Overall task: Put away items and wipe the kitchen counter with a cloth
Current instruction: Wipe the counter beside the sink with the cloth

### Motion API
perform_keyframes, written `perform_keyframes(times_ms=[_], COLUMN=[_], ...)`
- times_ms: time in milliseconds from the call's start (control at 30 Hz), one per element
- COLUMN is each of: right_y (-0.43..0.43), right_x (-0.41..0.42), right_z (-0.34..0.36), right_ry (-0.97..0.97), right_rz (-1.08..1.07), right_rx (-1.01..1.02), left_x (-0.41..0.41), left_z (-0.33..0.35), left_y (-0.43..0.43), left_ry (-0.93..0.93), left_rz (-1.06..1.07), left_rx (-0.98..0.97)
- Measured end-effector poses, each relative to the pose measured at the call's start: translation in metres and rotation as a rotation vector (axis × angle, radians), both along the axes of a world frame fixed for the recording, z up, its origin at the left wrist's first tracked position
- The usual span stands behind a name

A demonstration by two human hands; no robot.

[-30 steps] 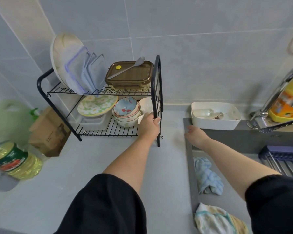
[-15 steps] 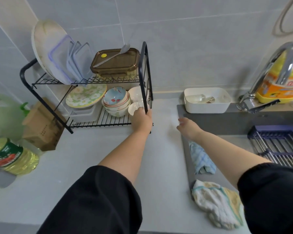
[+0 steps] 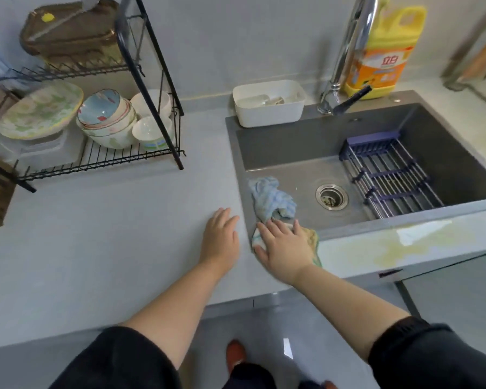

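Lost most of the yellow-edged cloth [image 3: 314, 240] on the near-left rim of the sink [image 3: 306, 141] under the right hand [image 3: 285, 245]. Could not make out the contents of the white tub [image 3: 268, 115] behind the sink.

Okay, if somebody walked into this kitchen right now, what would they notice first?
Probably the right hand pressed flat on a cream cloth at the front left corner of the grey sink, with the left hand open over the counter beside it. Next comes the bright yellow detergent bottle behind the tap at the back. Then there is the black dish rack stacked with bowls at far left.
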State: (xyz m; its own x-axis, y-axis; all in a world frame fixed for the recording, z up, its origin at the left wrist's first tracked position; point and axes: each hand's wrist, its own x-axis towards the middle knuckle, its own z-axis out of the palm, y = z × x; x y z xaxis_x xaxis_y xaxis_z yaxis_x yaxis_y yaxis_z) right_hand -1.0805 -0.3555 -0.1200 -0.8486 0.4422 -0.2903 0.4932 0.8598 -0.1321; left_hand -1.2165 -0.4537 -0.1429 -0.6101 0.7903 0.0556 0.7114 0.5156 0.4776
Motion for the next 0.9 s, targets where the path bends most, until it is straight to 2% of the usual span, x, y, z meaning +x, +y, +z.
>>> perform_keyframes(times_ms=[133,300,433,533,767,900], right_y=[0.024,0.098,0.157,0.166,0.114,0.153], right_x=[0.03,0.103,0.161,0.169,0.11,0.138], right_z=[-0.003,-0.005,-0.006,-0.007,-0.011,-0.014], right_ry=[0.071,0.085,0.064,0.041,0.136,0.147], right_rz=[-0.029,-0.184,-0.319,-0.351,-0.006,0.079], right_rx=[-0.006,0.08,0.11,0.114,0.074,0.077], left_x=[0.04,0.114,0.157,0.158,0.161,0.164], left_z=[-0.002,0.004,-0.002,-0.008,-0.01,-0.007], left_y=[0.011,0.058,0.089,0.089,0.088,0.089], left_ry=[0.076,0.093,0.162,0.185,0.17,0.191], left_rz=[0.045,0.088,0.086,0.121,0.2,0.171], left_rx=[-0.102,-0.247,-0.256,-0.205,-0.032,-0.062])
